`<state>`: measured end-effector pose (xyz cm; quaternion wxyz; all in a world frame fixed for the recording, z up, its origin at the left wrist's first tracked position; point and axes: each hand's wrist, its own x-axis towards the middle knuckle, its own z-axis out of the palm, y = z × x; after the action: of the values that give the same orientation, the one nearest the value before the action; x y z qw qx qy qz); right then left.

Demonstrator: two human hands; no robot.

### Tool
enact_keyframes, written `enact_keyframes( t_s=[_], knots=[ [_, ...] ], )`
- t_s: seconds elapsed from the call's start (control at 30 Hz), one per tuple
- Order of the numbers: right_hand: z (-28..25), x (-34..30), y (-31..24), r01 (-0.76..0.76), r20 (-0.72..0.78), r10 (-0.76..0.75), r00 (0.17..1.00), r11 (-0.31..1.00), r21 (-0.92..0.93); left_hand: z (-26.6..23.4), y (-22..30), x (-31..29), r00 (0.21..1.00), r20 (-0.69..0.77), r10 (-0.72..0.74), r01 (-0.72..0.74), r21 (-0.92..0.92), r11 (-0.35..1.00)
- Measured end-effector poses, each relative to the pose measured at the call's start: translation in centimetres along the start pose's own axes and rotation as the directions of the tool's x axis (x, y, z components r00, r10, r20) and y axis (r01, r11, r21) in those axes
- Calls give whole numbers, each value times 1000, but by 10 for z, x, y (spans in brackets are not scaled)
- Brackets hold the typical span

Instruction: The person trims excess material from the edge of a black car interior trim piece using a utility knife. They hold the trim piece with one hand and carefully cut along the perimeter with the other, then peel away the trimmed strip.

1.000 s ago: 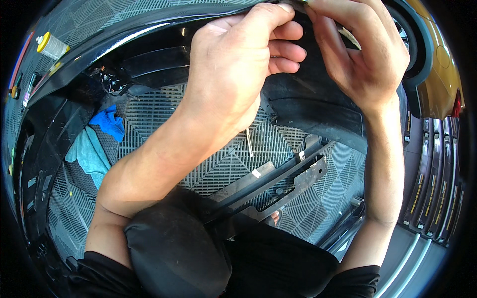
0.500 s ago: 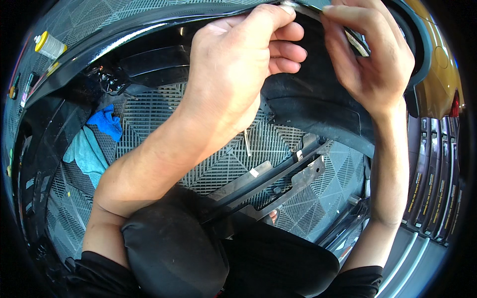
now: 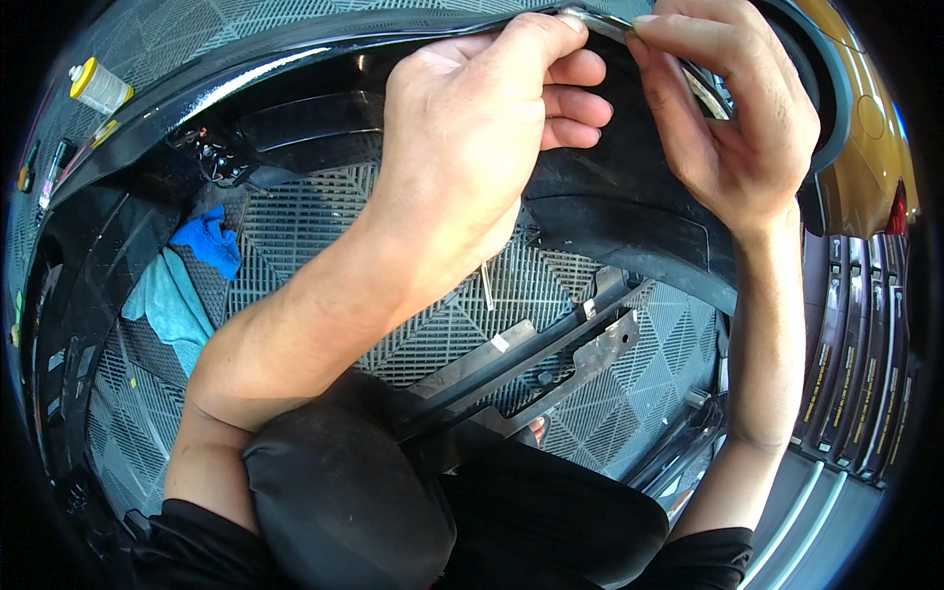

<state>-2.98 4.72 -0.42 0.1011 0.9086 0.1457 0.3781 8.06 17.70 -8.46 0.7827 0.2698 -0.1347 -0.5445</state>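
Note:
A large glossy black car bumper (image 3: 265, 71) curves across the far side, its inner face toward me. My left hand (image 3: 467, 128) is closed at its far rim, thumb and forefinger pinching the edge while the other fingers curl loosely. To its right, my right hand (image 3: 742, 113) pinches a thin, pale, shiny strip (image 3: 608, 22) between thumb and forefinger. That strip runs along the rim from the left thumb to the right fingertips. Whether it is film or trim, I cannot tell. Part of the rim is hidden behind both hands.
Blue (image 3: 208, 242) and teal cloths (image 3: 169, 307) lie at the left. Black brackets (image 3: 521, 369) rest on the grey grid floor (image 3: 305, 221). A yellow-capped bottle (image 3: 101, 88) stands beyond the bumper. At the right are a gold car panel (image 3: 865, 108) and a rack of dark strips (image 3: 851, 344).
Both hands keep their pinch at the rim. My left hand has shifted slightly to the right; the right hand has barely moved. More of the pale strip shows between them.

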Motion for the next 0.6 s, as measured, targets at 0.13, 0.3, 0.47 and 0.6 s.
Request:
enact_keyframes(
  t_s=[0.13, 0.3, 0.47, 0.6],
  knots=[
    [0, 0, 2, 13, 47, -12, 999, 999, -38, 0, 0, 1, 1000, 3, 6, -6, 4, 1000],
    [6, 2, 6, 81, 12, -80, 997, 996, -30, 0, -1, 1, 1000, 11, 6, -6, 4, 1000],
    [8, -4, 7, 43, 15, -42, 999, 998, -52, -1, -1, 0, 1000, 20, 1, -1, -1, 1000],
    [4, -3, 9, 62, 93, -53, 994, 993, -98, -2, 0, 1, 1000, 20, -8, 8, 5, 1000]
  ],
)
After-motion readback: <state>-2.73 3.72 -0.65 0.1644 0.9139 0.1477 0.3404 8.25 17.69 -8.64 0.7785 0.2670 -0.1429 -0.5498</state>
